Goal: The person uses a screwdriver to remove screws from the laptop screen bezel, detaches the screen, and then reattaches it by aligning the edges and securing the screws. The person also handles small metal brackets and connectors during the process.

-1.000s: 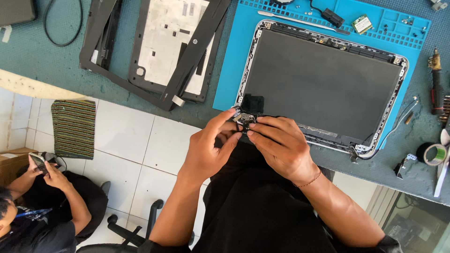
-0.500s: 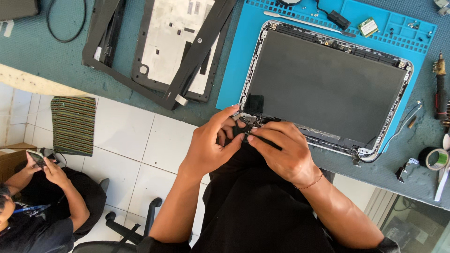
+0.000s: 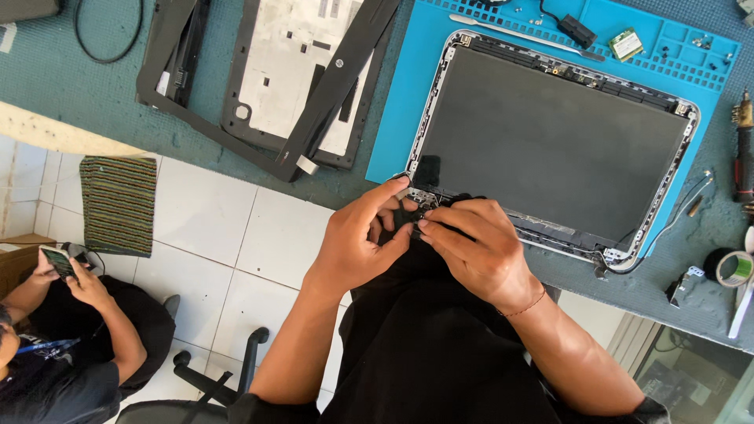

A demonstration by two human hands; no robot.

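Our left hand (image 3: 357,247) and right hand (image 3: 471,251) pinch a small metal hinge bracket (image 3: 420,200) at the near-left corner of the grey bare laptop screen panel (image 3: 550,141), fingers closed tightly, both equally near.

The laptop screen (image 3: 550,149) had a matt dark grey face inside a dull silver frame, and it lay on a smooth blue mat (image 3: 400,118) that looked rubbery. To its left the black bezel frame (image 3: 236,118) looked like smooth plastic, beside a panel (image 3: 290,71) lined with pale, dull foil. The table (image 3: 78,86) wore a rough teal cloth-like cover; the floor tiles (image 3: 212,228) shone slightly.
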